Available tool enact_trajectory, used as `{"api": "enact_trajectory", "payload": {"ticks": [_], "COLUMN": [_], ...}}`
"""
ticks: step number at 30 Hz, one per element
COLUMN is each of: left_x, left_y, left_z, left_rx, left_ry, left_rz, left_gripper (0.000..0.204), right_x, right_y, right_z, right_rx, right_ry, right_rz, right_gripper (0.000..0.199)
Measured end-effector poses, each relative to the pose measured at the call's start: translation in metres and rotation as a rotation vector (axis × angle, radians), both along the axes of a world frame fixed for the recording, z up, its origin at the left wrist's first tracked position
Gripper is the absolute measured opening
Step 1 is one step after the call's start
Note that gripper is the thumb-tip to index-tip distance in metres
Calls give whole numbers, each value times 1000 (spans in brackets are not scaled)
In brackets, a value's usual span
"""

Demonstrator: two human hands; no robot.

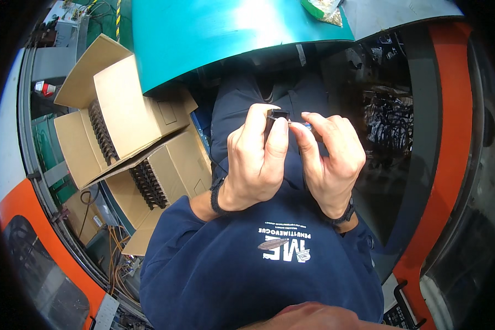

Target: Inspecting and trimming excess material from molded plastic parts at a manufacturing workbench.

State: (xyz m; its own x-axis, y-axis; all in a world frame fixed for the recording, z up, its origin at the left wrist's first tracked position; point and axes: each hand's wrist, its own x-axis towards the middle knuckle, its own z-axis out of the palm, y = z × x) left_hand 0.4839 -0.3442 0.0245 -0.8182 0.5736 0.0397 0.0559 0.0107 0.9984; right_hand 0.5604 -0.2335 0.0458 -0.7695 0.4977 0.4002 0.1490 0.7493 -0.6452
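The left hand [256, 165] pinches a small black part [279, 114] between thumb and fingers [276, 144]. The right hand [330, 159] nips its edge — best kept steady, close over the lap.

Two open brown cardboard boxes [127, 118] sit at left beside a teal table; a green packet [322, 8] lies on top.

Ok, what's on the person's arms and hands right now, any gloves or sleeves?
No gloves: both the left hand and right hand are bare. Navy blue sweatshirt sleeves are pushed up past the wrists. Each wrist carries a thin black band, with another on the right wrist.
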Motion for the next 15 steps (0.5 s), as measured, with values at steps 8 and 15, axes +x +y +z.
{"api": "enact_trajectory", "payload": {"ticks": [8, 15], "left_x": [1, 2], "left_y": [1, 1], "left_z": [-3, -4], "left_rx": [-17, -42], "left_ry": [54, 70], "left_rz": [14, 18], "left_gripper": [12, 13], "right_x": [0, 0], "right_y": [0, -1], "right_z": [2, -1], "right_rx": [-23, -30], "right_ry": [-18, -13], "right_rz": [-4, -19], "right_gripper": [20, 20]}}
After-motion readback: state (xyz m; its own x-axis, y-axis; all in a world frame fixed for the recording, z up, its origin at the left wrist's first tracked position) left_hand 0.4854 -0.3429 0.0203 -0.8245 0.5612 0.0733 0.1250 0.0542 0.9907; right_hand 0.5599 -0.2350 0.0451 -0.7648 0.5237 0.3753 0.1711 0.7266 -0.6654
